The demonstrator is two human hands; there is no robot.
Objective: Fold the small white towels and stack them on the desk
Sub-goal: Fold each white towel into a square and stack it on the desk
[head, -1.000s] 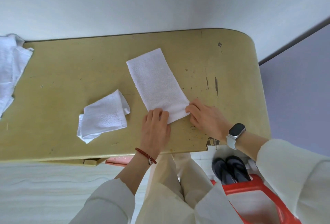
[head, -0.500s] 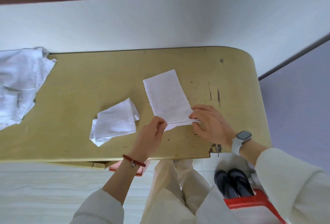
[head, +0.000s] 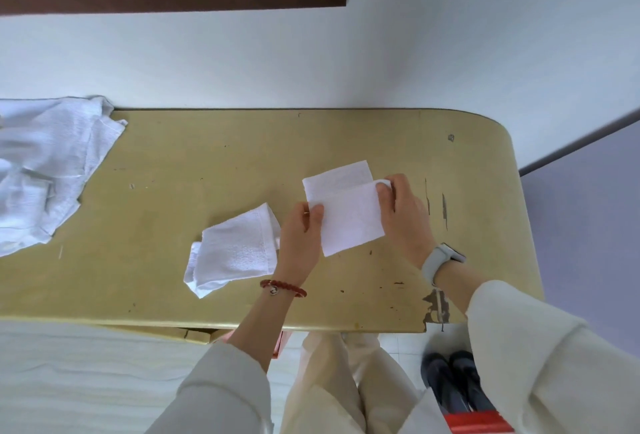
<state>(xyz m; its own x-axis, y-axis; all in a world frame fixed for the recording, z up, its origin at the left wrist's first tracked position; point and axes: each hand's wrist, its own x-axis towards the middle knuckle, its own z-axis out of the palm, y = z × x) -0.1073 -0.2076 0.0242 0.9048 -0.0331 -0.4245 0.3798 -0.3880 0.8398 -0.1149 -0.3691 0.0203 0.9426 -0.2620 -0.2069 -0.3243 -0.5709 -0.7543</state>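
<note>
The left hand (head: 300, 233) and the right hand (head: 401, 213) are each pinching a corner of the white towel (head: 349, 217), which is lying on the yellow bench (head: 214, 170) with its near half doubled over the far half, the far edge showing beyond the fold. Just to the left, an already folded towel (head: 235, 249) is resting on the bench, and a pile of loose towels (head: 45, 170) is sitting at the bench's far left end.
</note>
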